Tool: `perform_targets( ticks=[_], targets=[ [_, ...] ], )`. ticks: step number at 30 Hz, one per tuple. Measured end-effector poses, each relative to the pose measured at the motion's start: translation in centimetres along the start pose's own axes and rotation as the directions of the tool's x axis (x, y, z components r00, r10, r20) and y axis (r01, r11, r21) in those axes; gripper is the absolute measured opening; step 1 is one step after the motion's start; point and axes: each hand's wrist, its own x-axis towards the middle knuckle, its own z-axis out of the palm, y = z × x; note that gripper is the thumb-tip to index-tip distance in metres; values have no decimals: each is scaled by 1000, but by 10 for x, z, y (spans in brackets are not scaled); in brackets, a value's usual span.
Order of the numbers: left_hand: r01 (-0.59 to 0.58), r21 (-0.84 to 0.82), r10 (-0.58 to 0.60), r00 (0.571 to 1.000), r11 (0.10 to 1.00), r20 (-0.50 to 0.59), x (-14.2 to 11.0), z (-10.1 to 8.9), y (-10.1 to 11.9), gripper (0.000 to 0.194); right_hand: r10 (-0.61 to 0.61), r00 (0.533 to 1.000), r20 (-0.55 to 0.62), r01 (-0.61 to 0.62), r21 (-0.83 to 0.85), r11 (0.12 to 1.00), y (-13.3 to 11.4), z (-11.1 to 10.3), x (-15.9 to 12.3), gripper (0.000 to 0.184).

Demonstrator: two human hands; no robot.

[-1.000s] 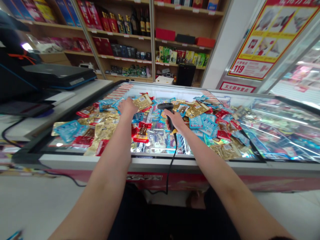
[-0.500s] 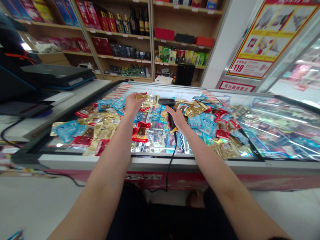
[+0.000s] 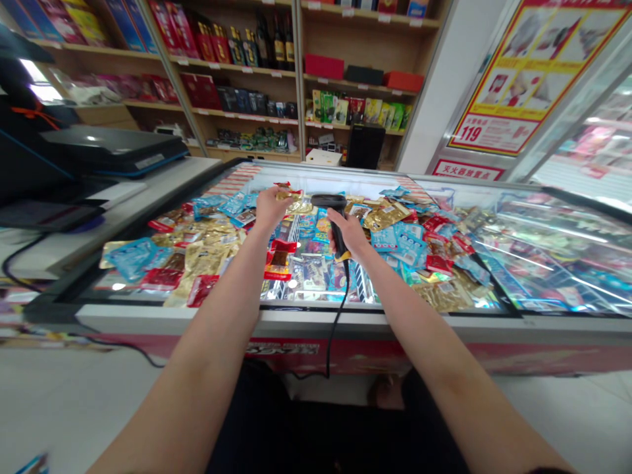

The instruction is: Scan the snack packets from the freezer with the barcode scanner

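The left hand (image 3: pixel 270 209) reaches over the far half of a long chest freezer with a white rim (image 3: pixel 316 317), its fingers curled down and pinched together at a crumpled gold foil snack packet (image 3: pixel 300 207). Whether it has firm hold of that packet cannot be told, since the fingers hide the contact. The right hand (image 3: pixel 349 236) is closed around the grip of a black corded handheld barcode scanner (image 3: pixel 330 209), which it holds upright above the middle of the freezer, its head pointing away from the person.

Relative to the freezer, the packets lie heaped across its open left part: sky-blue packets (image 3: pixel 402 245), gold foil pouches (image 3: pixel 202 260) and a red-and-gold packet (image 3: pixel 278 264) near the front. A sliding glass lid (image 3: pixel 563 257) covers the right end. A black cable (image 3: pixel 338 336) drops from the scanner over the front rim toward the floor, and a white worktop (image 3: pixel 148 178) runs along the freezer's left side.

The slack cable is the main risk: a sudden swing of the right hand could snag it on the packets and drag them over the rim. Slippery foil could also slide from a loose pinch and drop back into the heap.
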Motion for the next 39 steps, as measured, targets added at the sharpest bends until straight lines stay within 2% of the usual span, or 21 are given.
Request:
perform_targets(
  ticks=[11, 17, 39],
  targets=[
    [31, 26, -31, 1000, 999, -3, 2, 2, -3, 25, 0, 1000, 18, 0, 0, 1000, -1, 0, -2, 34],
    [43, 31, -44, 999, 999, 2, 0, 2, -1, 26, -1, 1000, 29, 1, 1, 1000, 2, -2, 0, 40],
    [30, 58, -29, 999, 998, -17, -1, 2, -1, 25, 8, 999, 39, -8, -12, 1000, -2, -2, -2, 42]
  ],
)
